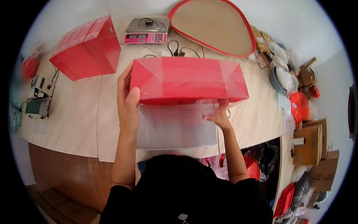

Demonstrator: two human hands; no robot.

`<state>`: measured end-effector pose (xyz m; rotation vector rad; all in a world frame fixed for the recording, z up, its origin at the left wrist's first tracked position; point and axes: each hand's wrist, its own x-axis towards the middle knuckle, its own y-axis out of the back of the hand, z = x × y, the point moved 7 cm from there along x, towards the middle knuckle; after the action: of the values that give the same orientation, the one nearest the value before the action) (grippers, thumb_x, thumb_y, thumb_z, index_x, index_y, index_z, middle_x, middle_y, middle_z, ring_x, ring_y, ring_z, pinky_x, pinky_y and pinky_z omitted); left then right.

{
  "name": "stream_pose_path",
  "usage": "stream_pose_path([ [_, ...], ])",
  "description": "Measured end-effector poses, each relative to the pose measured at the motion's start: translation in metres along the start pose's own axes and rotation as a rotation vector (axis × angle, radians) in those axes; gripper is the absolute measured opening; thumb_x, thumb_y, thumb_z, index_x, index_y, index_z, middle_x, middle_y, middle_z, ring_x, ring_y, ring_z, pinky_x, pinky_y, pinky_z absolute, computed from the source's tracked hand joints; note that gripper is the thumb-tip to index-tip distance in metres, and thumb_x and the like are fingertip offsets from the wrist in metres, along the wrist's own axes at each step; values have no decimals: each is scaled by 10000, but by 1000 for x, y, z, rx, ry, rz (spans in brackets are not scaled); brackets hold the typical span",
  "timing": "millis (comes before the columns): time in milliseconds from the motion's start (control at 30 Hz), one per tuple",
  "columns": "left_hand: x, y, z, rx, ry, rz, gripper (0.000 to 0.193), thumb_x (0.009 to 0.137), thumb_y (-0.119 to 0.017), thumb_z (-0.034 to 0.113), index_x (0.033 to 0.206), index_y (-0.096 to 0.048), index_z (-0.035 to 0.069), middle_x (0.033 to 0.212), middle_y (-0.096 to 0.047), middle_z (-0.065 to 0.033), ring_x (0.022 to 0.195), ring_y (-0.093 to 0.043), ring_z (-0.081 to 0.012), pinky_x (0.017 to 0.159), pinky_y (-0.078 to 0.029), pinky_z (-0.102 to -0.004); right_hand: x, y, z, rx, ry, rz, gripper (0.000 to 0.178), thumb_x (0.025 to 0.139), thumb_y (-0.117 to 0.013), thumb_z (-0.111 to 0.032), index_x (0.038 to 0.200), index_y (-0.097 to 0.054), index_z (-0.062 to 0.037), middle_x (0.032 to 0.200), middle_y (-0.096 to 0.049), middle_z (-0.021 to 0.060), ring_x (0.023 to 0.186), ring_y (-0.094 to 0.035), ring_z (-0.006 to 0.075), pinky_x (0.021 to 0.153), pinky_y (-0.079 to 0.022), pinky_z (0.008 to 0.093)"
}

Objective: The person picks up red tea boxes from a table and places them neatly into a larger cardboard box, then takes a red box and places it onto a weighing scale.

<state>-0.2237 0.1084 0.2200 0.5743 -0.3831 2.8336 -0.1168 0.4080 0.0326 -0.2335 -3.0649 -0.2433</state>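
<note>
A red box (pixel 192 78) with clear plastic over its ends stands before me, its long side crosswise. My left hand (pixel 128 95) is closed round its left end, thumb on the near face and fingers behind. At the lower right edge of the box is my right hand (pixel 220 115), thumb pointing left. Crumpled clear plastic (pixel 207 102) shows at its fingers, which are partly blurred and covered. Below the box, a glossy greyish translucent sheet or stack of clear plastic (pixel 175 130) lies flat on the table.
More red boxes (pixel 89 48) stand side by side at the far left. Behind lie a pink-fronted scale (pixel 145 37), cables (pixel 179 52) and a large red-rimmed oval panel (pixel 212 26). A small machine (pixel 39 93) sits left. Cartons (pixel 309 143) and bags crowd the right side.
</note>
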Motion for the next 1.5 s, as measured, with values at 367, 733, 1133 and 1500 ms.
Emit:
stream_pose_path([
  [367,-5,-9,-9,95,48,61,658,841,-470,432,1351,-390,25,1381,-410,-145,1315,-363,-237,1087,-264,-373,-3,0,-34,-179,-101,8,748,622,-866,-237,1215,-489,21,1141,-567,70,1062,-523,174,936,-418,331],
  [733,0,-16,-13,25,61,-20,715,835,-459,455,1407,-336,44,1420,-364,-122,1327,-339,-230,1082,-267,-353,18,10,-206,-106,408,536,572,808,-418,-228,1309,-449,47,1374,-444,174,1257,-432,235,1060,-319,346],
  [1133,2,-22,-16,41,97,-11,781,792,-441,521,1429,-287,98,1433,-336,-115,1313,-368,-237,1058,-329,-344,22,16,-186,237,418,458,492,762,-389,-179,1150,-587,50,1337,-475,190,1273,-400,267,1083,-251,338],
  [1500,1,-18,-18,4,89,-9,811,770,-464,530,1426,-289,85,1452,-312,-111,1339,-331,-237,1076,-308,-348,20,15,-184,263,429,462,497,750,-401,-186,1146,-590,45,1349,-467,196,1283,-389,274,1086,-245,348],
])
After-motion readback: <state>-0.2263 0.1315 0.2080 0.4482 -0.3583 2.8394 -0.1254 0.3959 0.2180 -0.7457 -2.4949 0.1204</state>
